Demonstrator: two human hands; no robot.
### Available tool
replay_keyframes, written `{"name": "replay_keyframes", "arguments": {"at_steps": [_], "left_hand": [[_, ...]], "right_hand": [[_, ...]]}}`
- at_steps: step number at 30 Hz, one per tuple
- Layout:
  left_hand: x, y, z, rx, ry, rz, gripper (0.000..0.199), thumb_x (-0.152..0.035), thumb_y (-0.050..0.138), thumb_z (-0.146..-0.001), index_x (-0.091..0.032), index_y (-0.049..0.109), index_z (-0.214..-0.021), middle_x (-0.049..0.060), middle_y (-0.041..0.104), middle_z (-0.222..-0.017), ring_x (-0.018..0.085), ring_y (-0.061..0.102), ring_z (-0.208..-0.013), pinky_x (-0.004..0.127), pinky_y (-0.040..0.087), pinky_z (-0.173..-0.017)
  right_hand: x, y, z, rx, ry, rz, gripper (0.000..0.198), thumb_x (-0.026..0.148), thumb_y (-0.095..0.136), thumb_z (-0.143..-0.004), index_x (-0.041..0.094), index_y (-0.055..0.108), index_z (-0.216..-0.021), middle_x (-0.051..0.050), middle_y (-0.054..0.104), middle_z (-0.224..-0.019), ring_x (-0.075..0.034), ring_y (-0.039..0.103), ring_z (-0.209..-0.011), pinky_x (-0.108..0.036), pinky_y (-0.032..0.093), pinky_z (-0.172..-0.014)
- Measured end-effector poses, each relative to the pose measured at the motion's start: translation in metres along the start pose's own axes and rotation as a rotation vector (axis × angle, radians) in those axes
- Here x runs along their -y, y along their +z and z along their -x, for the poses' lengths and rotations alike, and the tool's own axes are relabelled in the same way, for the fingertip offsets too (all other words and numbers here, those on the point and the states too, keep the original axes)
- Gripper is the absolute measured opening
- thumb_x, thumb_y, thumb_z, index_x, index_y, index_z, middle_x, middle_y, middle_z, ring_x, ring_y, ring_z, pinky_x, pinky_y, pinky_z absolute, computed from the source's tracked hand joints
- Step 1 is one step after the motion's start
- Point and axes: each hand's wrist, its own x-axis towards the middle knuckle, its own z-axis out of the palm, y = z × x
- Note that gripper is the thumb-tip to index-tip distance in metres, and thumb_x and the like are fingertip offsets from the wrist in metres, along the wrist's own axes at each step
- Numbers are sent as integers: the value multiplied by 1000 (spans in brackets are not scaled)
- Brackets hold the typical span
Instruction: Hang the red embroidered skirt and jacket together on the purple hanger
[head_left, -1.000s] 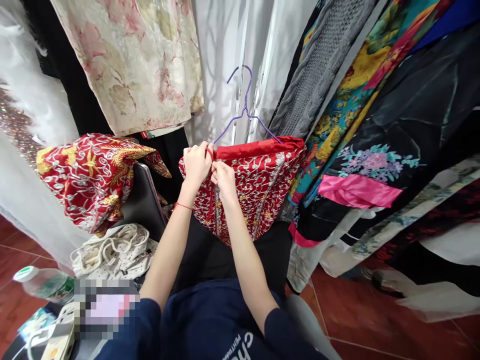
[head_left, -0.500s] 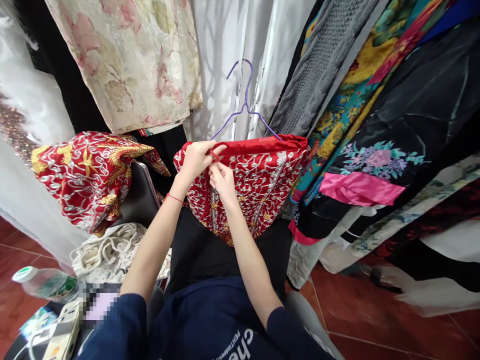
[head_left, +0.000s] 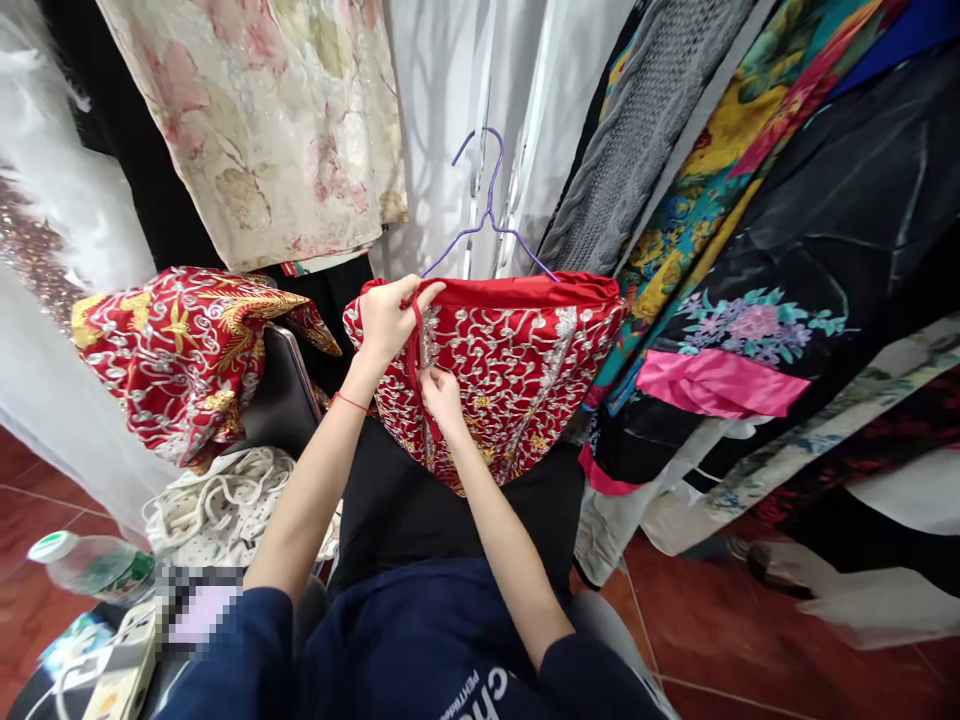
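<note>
Garment (head_left: 517, 365), red embroidered, at purple hanger (head_left: 489, 214) | left hand (head_left: 390, 318) and right hand (head_left: 442, 400), apart, both pinch red strip (head_left: 413, 350) | clear bottle (head_left: 94, 568): contents I cannot tell

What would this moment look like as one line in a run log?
left hand: at top edge of embroidered red garment | right hand: pinching red strip | purple hanger: arms meeting garment's top edge

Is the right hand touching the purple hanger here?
No, the right hand is at the front of the red embroidered garment, below and apart from the purple hanger.
</note>
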Motion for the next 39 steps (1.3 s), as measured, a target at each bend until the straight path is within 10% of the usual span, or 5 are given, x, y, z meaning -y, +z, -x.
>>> {"name": "replay_keyframes", "arguments": {"at_steps": [10, 15, 21, 32, 39], "left_hand": [[19, 9, 36, 95, -71, -190, 37, -47, 73, -83, -22, 66, -108, 11, 67, -110, 29, 60, -109, 44, 41, -100], [-4, 29, 98, -9, -394, -218, 99, -33, 78, -71, -17, 27, -153, 25, 22, -164, 40, 20, -154, 54, 23, -122], [-1, 41, 151, -70, -591, -92, 89, -12, 60, -78, -15, 17, -155, 24, 27, -163, 31, 29, -154, 45, 27, -126], [26, 29, 107, -50, -598, -71, 89, -11, 61, -77, -12, 20, -156, 23, 42, -156, 33, 41, -148, 44, 34, -122], [33, 32, 84, 101, -515, -156, 97, -12, 67, -71, -2, 19, -155, 30, 15, -166, 38, 14, -157, 49, 23, -126]], "right_hand": [[-50, -52, 75, 104, 112, -63, 48, 66, 59, -76, 23, 44, -60, 7, 37, -50, -8, 30, -46, -25, 23, -48], [-54, -35, 87, 148, 139, -187, 52, 74, 57, -78, 25, 44, -67, 10, 32, -47, -8, 27, -41, -25, 21, -44], [-58, -24, 91, 122, 140, -269, 52, 75, 57, -79, 25, 45, -70, 11, 33, -44, -7, 28, -38, -25, 23, -43], [-40, -31, 55, 270, 221, -260, 38, 54, 62, -79, 21, 51, -63, 9, 43, -41, -7, 35, -39, -23, 27, -45], [-36, -15, 43, 208, 246, -261, 37, 54, 61, -80, 21, 52, -65, 6, 50, -45, -8, 42, -43, -22, 35, -48]]}}
